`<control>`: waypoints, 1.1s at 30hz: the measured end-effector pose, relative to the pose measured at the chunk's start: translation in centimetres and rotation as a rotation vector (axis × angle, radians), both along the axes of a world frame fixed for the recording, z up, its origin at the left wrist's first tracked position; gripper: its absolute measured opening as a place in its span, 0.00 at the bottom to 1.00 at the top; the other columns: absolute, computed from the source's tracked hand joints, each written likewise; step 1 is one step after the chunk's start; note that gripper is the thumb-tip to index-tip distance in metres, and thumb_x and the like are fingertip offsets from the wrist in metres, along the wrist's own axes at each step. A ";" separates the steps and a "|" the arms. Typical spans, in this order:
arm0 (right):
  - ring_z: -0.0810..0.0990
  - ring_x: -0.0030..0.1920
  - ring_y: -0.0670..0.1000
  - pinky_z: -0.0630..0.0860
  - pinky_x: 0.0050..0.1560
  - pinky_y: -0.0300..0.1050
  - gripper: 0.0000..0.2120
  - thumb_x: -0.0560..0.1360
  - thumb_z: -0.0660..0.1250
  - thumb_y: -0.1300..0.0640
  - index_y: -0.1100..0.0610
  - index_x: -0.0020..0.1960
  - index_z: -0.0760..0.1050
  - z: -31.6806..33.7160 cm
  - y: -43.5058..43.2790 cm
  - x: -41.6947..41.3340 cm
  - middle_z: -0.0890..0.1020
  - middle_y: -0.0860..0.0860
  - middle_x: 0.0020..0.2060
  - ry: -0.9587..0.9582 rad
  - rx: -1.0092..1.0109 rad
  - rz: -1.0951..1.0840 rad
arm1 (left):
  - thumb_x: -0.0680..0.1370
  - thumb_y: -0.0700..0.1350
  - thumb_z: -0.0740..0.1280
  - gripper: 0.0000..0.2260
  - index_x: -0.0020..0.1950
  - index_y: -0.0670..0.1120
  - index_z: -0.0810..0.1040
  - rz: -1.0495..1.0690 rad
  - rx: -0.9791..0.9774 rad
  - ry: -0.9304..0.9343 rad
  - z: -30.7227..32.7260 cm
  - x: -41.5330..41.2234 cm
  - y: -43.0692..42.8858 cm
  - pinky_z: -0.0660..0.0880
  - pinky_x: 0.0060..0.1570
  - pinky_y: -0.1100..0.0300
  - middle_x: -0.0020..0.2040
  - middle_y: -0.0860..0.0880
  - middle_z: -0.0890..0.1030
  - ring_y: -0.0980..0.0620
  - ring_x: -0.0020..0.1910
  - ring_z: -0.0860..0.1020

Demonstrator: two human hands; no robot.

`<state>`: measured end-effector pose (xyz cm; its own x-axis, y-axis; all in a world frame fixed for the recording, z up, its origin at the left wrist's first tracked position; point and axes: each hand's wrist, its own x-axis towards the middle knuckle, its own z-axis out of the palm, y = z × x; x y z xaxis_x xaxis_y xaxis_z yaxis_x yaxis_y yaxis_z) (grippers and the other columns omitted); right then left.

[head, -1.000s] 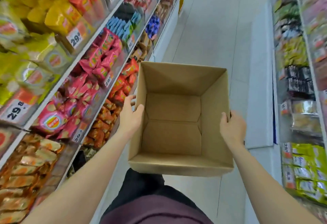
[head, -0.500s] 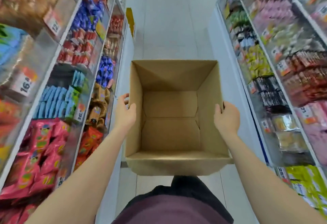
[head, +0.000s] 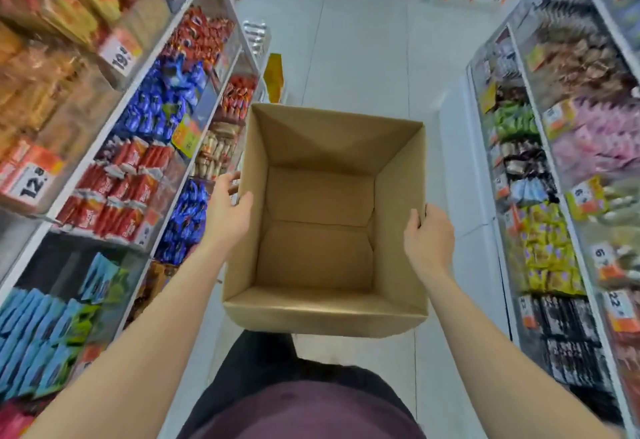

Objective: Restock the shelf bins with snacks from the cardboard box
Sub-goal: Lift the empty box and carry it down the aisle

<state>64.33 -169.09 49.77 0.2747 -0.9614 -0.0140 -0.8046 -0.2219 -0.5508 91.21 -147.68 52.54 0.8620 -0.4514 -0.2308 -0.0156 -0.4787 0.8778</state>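
Shelves (head: 116, 116) slid past; cardboard box (head: 318, 251) still carried mid-aisle, left hand (head: 227, 217) and right hand (head: 431, 243) fingers clamped on its side walls

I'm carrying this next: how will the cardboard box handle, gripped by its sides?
Probably very light: the box is empty. Its thin walls may bow where the left hand and right hand grip them. The floor is folded flaps meeting at a seam, so it might sag once loaded.
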 end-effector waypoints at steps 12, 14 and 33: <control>0.66 0.34 0.54 0.55 0.32 0.47 0.20 0.85 0.61 0.56 0.54 0.36 0.60 0.0 -25.3 20.8 0.64 0.48 0.31 0.015 -0.028 -0.064 | 0.85 0.38 0.63 0.25 0.80 0.51 0.65 -0.136 -0.033 0.115 -0.2 22.4 -26.7 0.68 0.40 0.79 0.72 0.53 0.70 0.75 0.49 0.75; 0.66 0.33 0.54 0.54 0.32 0.46 0.21 0.85 0.62 0.56 0.54 0.36 0.60 0.3 -29.5 23.1 0.65 0.49 0.31 0.039 -0.049 -0.093 | 0.82 0.33 0.64 0.30 0.81 0.53 0.64 -0.205 -0.016 0.128 0.6 25.7 -31.6 0.74 0.50 0.68 0.77 0.51 0.69 0.57 0.68 0.74; 0.74 0.40 0.58 0.64 0.36 0.48 0.15 0.85 0.60 0.53 0.56 0.41 0.66 -1.3 -75.8 52.5 0.75 0.57 0.39 -0.002 0.036 -0.017 | 0.83 0.36 0.62 0.31 0.84 0.56 0.59 -0.065 0.045 0.116 1.5 51.0 -74.2 0.69 0.75 0.45 0.81 0.50 0.64 0.49 0.79 0.65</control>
